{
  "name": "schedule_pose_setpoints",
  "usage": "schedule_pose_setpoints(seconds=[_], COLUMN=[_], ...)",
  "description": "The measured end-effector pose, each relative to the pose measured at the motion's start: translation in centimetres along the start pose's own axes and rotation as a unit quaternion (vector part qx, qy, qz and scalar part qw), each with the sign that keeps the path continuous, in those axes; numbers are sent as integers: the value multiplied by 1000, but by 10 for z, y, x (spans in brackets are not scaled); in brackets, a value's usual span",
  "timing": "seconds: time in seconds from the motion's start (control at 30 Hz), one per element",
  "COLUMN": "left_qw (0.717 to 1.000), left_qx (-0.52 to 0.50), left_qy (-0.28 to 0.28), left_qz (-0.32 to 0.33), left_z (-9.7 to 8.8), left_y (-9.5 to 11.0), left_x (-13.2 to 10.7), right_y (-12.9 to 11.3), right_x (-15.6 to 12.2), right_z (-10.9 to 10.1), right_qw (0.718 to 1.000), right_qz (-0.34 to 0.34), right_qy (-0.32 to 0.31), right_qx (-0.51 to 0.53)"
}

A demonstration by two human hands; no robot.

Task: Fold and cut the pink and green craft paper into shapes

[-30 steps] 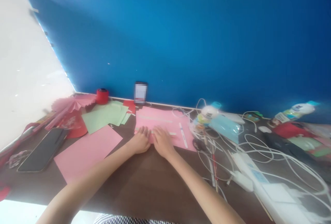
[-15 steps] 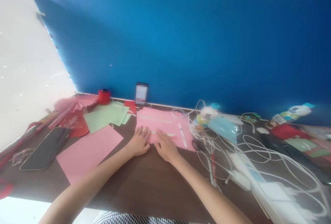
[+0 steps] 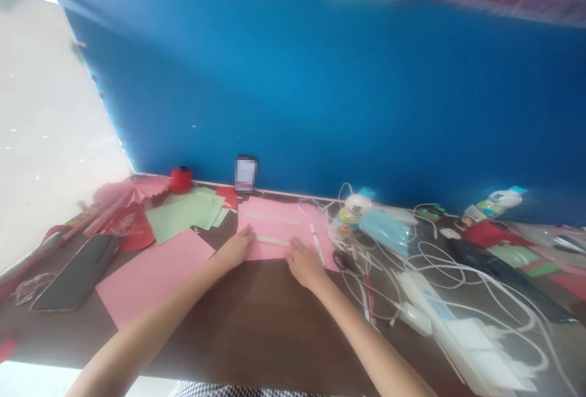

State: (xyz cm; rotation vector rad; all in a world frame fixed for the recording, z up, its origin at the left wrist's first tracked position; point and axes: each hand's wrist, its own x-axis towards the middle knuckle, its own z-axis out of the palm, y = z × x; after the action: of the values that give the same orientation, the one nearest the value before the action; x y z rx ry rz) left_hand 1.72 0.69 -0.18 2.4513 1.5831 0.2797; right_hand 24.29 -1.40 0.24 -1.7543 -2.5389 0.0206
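Observation:
A sheet of pink paper [image 3: 284,211] lies on the dark table in front of me, with two pale narrow strips across it. My left hand [image 3: 237,247] rests at the paper's left edge, fingers stretched toward the left end of the nearer pale strip [image 3: 272,240]. At that strip's right end, my right hand [image 3: 306,261] lies on the paper's near edge with its fingers extended. The fingertips of both hands are slightly blurred. A white pen [image 3: 317,244] lies on the paper, to the right of my right hand.
Left of me are another pink sheet [image 3: 153,275], green papers [image 3: 183,217], a phone [image 3: 75,275] and a red roll [image 3: 181,180]. On the right are tangled white cables, a power strip [image 3: 462,330], a blue packet [image 3: 387,232] and bottles. A small screen [image 3: 246,174] leans against the blue wall.
My hands have moved apart, left hand leftward and right hand rightward, uncovering the middle of the nearer pale strip. The camera view has tilted up slightly.

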Motion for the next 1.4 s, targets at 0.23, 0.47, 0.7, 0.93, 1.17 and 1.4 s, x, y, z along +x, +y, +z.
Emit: schedule_pose_setpoints(seconds=[0.23,0.47,0.7,0.93,1.17,1.4], left_qw=[989,987,997,958,993,996], left_qx=[135,147,57,-263,-95,25], left_qy=[-29,-20,-11,-78,-58,-21], left_qz=[48,62,41,81,46,85], left_z=[-10,-20,-47,-107,-55,-32], left_y=[1,-1,-8,-13,-32,-43], left_x=[2,-1,0,8,37,45], right_y=[-3,0,15,45,39,39], right_x=[22,31,31,48,70,74], right_z=[-15,-17,-40,-98,-54,-19], right_qw=[969,972,980,914,944,967], right_qz=[-197,-208,-153,-115,-76,-93], right_qy=[19,23,24,-143,-88,8], right_qx=[-150,-108,125,362,309,238])
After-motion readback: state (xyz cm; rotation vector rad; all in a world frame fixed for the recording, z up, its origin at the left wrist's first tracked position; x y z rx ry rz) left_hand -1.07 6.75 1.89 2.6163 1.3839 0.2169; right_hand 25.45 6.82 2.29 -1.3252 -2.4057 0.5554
